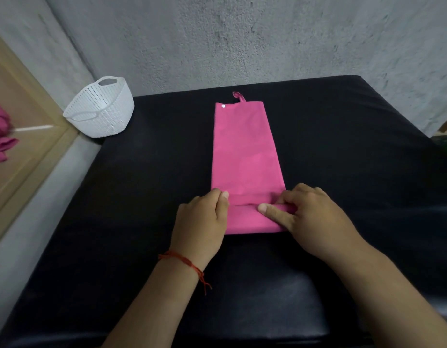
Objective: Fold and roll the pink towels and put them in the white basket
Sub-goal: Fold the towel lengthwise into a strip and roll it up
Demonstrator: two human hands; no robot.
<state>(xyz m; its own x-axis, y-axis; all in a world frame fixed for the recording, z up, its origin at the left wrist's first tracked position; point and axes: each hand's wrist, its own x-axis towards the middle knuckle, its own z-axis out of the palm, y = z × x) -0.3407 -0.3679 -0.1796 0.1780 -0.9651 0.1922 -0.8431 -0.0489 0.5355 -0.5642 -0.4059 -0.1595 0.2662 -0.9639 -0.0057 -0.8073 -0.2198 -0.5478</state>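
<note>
Hands [201, 219] — pink towel [245, 151], folded end

Matt pink cloth towel [246, 156], glossy black leatherlike surface [343, 151], perforated white plastic basket [101, 114]

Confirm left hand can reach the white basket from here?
Probably yes. The white basket stands at the far-left corner of the black surface, and only bare surface lies between it and the left hand. But that hand grips the pink towel, so it must let go first.
</note>
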